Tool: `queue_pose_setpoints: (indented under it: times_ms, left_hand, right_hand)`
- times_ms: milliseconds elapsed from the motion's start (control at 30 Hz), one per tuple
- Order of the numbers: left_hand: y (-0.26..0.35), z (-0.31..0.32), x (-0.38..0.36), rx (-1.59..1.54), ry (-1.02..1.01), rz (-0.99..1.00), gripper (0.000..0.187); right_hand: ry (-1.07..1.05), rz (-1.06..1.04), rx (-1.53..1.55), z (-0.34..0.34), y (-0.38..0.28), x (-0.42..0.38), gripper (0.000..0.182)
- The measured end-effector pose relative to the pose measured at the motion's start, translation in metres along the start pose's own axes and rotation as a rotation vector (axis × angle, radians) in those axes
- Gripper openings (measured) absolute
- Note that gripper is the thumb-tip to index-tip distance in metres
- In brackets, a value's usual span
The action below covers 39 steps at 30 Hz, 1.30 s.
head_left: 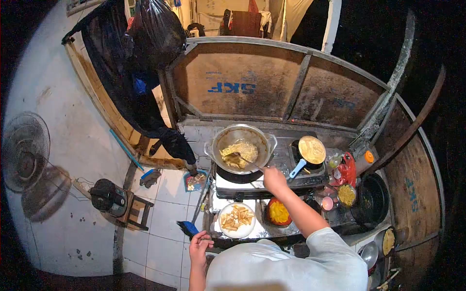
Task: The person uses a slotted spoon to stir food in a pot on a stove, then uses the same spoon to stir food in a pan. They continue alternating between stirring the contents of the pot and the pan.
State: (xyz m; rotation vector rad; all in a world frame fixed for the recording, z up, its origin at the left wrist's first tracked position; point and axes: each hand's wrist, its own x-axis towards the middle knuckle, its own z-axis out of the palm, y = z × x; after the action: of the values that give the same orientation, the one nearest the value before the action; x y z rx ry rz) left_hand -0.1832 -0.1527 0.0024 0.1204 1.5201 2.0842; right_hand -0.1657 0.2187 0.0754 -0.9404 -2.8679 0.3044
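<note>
A large two-handled metal pan sits on the left burner of the stove. Yellowish food bubbles in oil inside it. My right hand is wrapped round the handle of a spatula, whose head rests in that food. Beside the front left of the counter, my left hand is raised with bent fingers and touches nothing that I can see. Near it stands a white plate of pale cut strips. An orange-red bowl of yellow food is to the plate's right.
A small pan with a blue handle is on the right burner. Right of the stove are a red plastic bag, a pink cup and a black tub. A blue broom and dustpan are at the left.
</note>
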Motion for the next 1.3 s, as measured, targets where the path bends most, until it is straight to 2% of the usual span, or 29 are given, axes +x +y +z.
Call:
queue_pose_setpoints:
  times_ms: [233, 367, 467, 567, 667, 833, 967, 1100, 1300]
  left_hand:
    - [-0.005, -0.002, 0.0, -0.01, -0.004, 0.012, 0.034]
    - [-0.003, 0.0, -0.001, -0.004, -0.003, -0.006, 0.035]
    - [-0.004, -0.001, -0.001, -0.011, -0.012, -0.002, 0.036]
    - [-0.002, -0.001, -0.002, -0.015, -0.02, 0.012, 0.036]
    - [0.002, 0.001, -0.005, 0.0, -0.012, 0.013, 0.035]
    - [-0.001, -0.004, -0.006, 0.016, 0.003, 0.024, 0.035]
    - [-0.003, -0.008, -0.009, 0.003, 0.033, 0.018, 0.036]
    - [-0.002, -0.007, -0.009, -0.02, 0.031, 0.008, 0.036]
    - [0.001, 0.0, -0.007, 0.006, 0.032, -0.015, 0.037]
  right_hand:
    - [0.07, 0.098, 0.03, -0.043, 0.016, -0.028, 0.023]
    - [-0.083, 0.143, -0.064, -0.052, 0.004, -0.036, 0.018]
    - [-0.122, 0.088, -0.078, -0.023, 0.0, -0.029, 0.017]
    - [-0.012, 0.123, -0.008, 0.024, 0.009, -0.004, 0.014]
    - [0.012, 0.158, -0.009, 0.034, 0.014, 0.019, 0.015]
    - [0.078, 0.122, -0.13, 0.001, 0.009, 0.033, 0.016]
    - [0.092, 0.122, -0.113, -0.033, -0.006, 0.04, 0.017]
    - [0.264, -0.133, -0.173, -0.014, -0.021, 0.07, 0.012]
    - [0.194, -0.351, -0.279, 0.002, -0.076, 0.091, 0.017]
